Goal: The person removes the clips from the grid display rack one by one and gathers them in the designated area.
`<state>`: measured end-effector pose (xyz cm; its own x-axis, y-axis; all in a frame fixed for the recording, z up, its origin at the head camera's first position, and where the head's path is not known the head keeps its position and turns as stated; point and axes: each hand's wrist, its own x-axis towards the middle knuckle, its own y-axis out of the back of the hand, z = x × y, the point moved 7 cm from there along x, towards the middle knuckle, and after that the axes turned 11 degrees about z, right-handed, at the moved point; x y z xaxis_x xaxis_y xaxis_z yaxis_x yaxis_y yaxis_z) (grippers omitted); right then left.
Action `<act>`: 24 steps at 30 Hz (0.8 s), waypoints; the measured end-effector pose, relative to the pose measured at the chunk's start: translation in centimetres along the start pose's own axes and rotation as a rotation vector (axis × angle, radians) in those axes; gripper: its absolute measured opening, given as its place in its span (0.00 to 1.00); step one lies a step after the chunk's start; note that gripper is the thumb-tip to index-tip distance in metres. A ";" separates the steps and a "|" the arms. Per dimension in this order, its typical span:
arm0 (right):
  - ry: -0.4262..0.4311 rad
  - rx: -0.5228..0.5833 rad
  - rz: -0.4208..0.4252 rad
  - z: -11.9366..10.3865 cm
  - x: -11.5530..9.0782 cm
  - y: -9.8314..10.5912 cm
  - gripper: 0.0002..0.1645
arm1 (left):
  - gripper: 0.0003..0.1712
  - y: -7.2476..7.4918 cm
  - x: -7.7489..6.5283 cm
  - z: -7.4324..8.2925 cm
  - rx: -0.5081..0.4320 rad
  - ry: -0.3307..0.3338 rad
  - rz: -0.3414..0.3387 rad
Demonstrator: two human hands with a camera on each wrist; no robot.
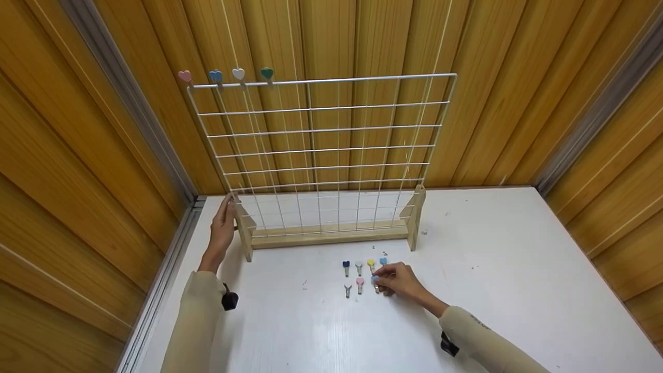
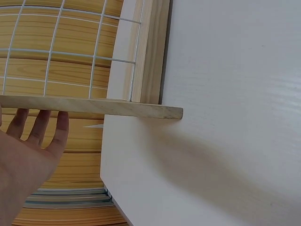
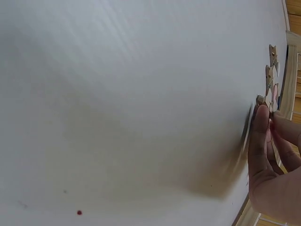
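Observation:
In the head view my right hand [image 1: 399, 280] pinches a small clothespin with a light blue heart [image 1: 375, 279], low over the white table. The right wrist view shows thumb and fingers of that hand [image 3: 277, 155] together around the clip, which they mostly hide. My left hand [image 1: 222, 226] touches the outer side of the wooden stand's left leg [image 1: 244, 235]; in the left wrist view its straight fingers [image 2: 60, 134] lie against the board. The stand carries a white wire grid [image 1: 323, 129]. Along its top bar sit clothespins with pink [image 1: 185, 76], blue [image 1: 215, 76], white [image 1: 238, 73] and green hearts [image 1: 267, 73].
Several more clothespins lie in two short rows on the table before the stand, among them dark blue [image 1: 346, 264], yellow [image 1: 371, 263], pink [image 1: 360, 282] and light blue ones [image 1: 383, 261]. Wood-patterned walls [image 1: 518, 93] enclose the white table [image 1: 497, 290] at the back and sides.

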<state>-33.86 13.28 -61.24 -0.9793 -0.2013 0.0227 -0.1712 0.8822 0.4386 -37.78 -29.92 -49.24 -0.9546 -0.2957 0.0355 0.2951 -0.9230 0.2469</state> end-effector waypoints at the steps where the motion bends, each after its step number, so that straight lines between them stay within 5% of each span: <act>1: -0.001 0.006 -0.001 -0.1 -0.1 0.0 0.09 | 0.32 0.0 -0.3 0.5 -0.008 0.008 -0.003; 7: -0.016 0.013 0.007 -0.1 -0.2 -0.1 0.10 | 0.32 0.0 -0.9 1.4 -0.027 0.023 -0.011; 17: -0.005 -0.005 0.029 -0.2 -0.1 -0.3 0.10 | 0.32 -0.1 0.9 -1.5 0.007 -0.015 0.018; 24: -0.001 0.007 0.042 -0.2 0.0 -0.4 0.10 | 0.35 -0.1 0.9 -1.6 0.035 -0.049 0.024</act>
<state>-33.71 12.79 -61.22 -0.9856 -0.1641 0.0399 -0.1311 0.8926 0.4313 -38.62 -30.53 -50.81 -0.9483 -0.3045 0.0892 0.3173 -0.9064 0.2787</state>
